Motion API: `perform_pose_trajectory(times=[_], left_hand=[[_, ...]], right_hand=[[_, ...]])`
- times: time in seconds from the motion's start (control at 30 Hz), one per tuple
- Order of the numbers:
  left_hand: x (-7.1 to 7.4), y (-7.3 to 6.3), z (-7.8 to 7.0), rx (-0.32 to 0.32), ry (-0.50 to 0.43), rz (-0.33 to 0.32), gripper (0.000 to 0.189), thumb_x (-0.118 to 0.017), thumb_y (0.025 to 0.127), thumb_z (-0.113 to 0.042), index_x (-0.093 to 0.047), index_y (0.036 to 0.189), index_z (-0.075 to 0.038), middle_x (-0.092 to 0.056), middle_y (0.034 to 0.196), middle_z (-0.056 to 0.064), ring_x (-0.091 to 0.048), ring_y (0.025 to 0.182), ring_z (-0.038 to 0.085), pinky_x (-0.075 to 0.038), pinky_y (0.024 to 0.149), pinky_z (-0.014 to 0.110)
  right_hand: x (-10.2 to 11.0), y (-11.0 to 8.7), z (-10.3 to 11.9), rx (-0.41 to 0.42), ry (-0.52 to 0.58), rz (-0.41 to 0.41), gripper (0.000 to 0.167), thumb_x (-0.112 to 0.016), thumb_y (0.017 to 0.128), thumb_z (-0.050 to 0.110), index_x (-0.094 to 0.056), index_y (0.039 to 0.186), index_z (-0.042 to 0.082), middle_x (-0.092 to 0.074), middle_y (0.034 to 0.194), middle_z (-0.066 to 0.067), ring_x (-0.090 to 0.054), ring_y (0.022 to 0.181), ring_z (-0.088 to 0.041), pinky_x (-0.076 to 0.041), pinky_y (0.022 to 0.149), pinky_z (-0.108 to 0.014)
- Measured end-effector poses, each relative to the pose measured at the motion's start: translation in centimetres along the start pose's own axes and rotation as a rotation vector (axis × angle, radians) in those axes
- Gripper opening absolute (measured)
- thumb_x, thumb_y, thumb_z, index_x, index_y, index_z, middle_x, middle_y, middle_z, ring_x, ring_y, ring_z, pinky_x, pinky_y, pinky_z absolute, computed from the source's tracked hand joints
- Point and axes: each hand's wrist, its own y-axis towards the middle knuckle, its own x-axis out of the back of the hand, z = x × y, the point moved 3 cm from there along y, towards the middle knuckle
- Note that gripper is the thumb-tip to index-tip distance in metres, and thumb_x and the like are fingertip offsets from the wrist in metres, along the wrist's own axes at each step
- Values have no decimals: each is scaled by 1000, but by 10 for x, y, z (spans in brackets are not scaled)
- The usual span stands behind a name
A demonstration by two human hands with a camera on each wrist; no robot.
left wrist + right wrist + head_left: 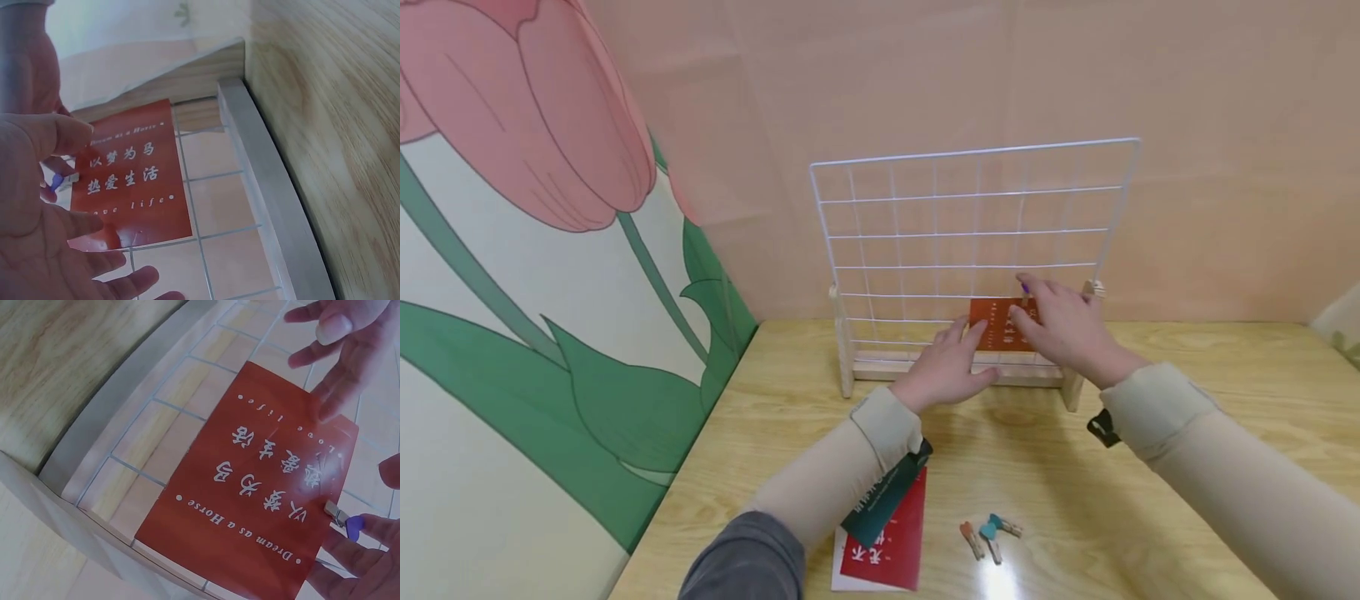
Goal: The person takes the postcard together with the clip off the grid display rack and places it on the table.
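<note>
A red card (996,325) with white writing hangs against the lower right part of a white wire grid rack (917,236). A small wooden clip with a purple heart (340,515) sits on one edge of the card. My right hand (1069,327) is at that edge, a fingertip against the purple heart, the thumb apart from the clip in the right wrist view. On the card's left side my left hand (946,367) has its fingers spread, and one fingertip touches the card's surface. The left palm hides part of the card in the left wrist view.
Below the left forearm lie a dark green card (883,500), a red card (898,537) and a white-edged sheet (838,567), overlapping. Several heart-topped clips (990,540) lie to their right. The rack's wooden feet (844,354) stand on the wooden table (1217,417), near the wall.
</note>
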Motion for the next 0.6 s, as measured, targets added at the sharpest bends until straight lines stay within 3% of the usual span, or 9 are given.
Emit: perform_pose_trajectory(times=[0.37, 0.6], left_hand=[[3, 1, 3, -45, -121, -55, 70, -56, 104, -37, -30, 162, -9, -28, 164, 14, -39, 145, 29, -40, 113, 46], [4, 3, 4, -29, -189, -76, 68, -58, 104, -34, -33, 161, -8, -27, 165, 14, -38, 145, 29, -38, 114, 45]], right_hand=[[7, 9, -3, -21, -83, -18, 48, -42, 109, 26, -46, 148, -2, -57, 138, -31, -55, 122, -53, -25, 100, -76], [11, 14, -7, -29, -91, -10, 43, -39, 111, 25, -56, 139, -3, -65, 129, -28, -57, 121, -53, -28, 98, -73]])
